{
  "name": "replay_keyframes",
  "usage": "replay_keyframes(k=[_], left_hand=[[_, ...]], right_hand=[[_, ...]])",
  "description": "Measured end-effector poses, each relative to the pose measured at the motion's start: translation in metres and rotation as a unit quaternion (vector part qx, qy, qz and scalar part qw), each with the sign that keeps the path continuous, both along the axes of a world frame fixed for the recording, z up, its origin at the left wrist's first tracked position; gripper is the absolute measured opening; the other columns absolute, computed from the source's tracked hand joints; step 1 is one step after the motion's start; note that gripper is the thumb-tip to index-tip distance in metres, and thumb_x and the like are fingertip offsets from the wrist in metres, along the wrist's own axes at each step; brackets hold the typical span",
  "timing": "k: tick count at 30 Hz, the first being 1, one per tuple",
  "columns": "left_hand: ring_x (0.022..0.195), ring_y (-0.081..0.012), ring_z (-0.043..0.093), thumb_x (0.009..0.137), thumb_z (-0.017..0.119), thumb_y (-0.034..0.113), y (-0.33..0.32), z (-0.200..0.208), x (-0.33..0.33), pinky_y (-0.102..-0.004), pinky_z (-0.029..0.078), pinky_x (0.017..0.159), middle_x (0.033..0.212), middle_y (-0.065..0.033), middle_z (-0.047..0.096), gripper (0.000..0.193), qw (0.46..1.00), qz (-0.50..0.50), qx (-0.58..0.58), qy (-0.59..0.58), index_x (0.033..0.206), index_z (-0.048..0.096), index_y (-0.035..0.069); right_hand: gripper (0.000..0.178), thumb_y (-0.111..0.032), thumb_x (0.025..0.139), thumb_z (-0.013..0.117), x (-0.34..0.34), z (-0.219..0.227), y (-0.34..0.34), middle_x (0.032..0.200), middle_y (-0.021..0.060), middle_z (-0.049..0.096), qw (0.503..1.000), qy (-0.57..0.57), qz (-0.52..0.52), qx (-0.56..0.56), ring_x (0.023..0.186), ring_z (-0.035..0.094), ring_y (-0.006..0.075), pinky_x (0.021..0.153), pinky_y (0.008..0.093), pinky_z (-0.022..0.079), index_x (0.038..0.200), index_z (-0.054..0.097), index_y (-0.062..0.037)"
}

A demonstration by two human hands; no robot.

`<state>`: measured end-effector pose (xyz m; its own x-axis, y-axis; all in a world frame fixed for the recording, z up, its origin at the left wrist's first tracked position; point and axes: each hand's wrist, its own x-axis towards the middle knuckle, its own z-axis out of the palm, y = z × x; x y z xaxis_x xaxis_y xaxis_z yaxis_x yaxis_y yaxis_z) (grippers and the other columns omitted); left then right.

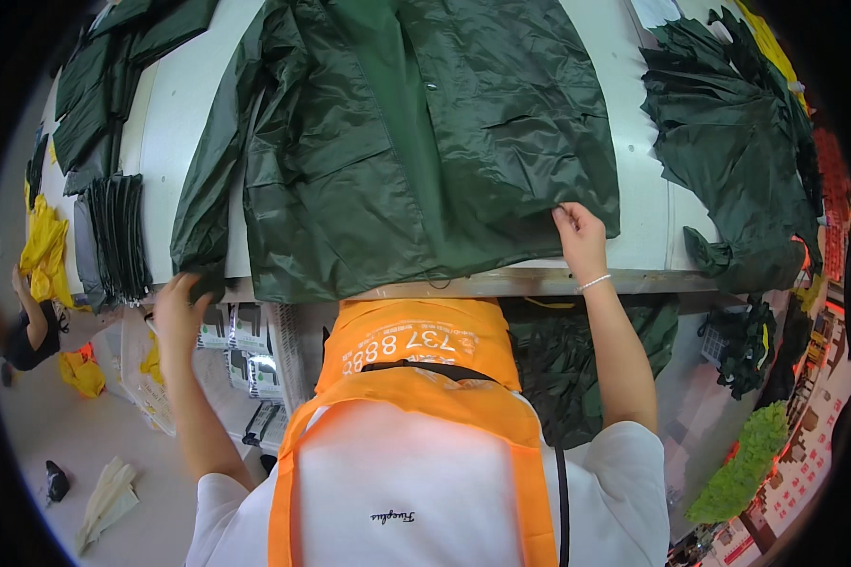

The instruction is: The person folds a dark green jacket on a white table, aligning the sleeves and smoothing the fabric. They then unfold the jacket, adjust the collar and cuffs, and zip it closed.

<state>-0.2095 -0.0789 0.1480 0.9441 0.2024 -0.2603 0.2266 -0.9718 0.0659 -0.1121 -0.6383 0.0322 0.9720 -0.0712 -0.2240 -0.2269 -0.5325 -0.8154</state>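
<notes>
A dark green, shiny rain jacket [340, 189] is spread over the pale table, its hem lying along the near edge and its upper end cut off by the picture. My right hand [582, 248] pinches the hem near its right corner between thumb and fingers. At the lower end of the left sleeve, my left hand [180, 310] has its fingers and thumb closed on the cuff. Part of the left fingers is hard to make out against the dark cloth.
Folded dark green garments [118, 236] stand stacked at the table's left, beside yellow cloth [45, 248]. Loose dark green pieces [723, 142] are heaped on the right. Packages [252, 348] sit beneath the table. Another person's arm [36, 321] shows at far left.
</notes>
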Motion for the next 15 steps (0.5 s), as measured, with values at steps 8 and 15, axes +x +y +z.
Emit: replay_keyframes(k=[8, 15], left_hand=[[0.111, -0.0307, 0.054, 0.077, 0.070, 0.021, -0.234, -0.021, 0.107, -0.0368, 0.044, 0.093, 0.116, -0.0133, 0.059, 0.043, 0.936, -0.219, -0.251, -0.111, 0.115, 0.058, 0.004], [0.117, -0.0310, 0.050, 0.073, 0.075, 0.021, -0.333, -0.059, 0.167, -0.0380, 0.042, 0.095, 0.130, -0.0138, 0.050, 0.068, 0.897, -0.235, -0.317, -0.198, 0.133, 0.044, 0.008]], right_hand=[[0.028, -0.024, 0.090, 0.062, 0.023, 0.025, 0.004, 0.054, -0.0054, 0.034, 0.884, 0.237, -0.126, 0.383, 0.037, 0.032, 0.0046, 0.035, 0.0221, 0.021, 0.070, 0.045, -0.0119], [0.025, -0.024, 0.091, 0.060, 0.025, 0.017, -0.007, 0.055, -0.0051, 0.036, 0.854, 0.279, -0.085, 0.430, 0.037, 0.031, 0.0047, 0.035, 0.0218, 0.021, 0.074, 0.047, -0.0116]])
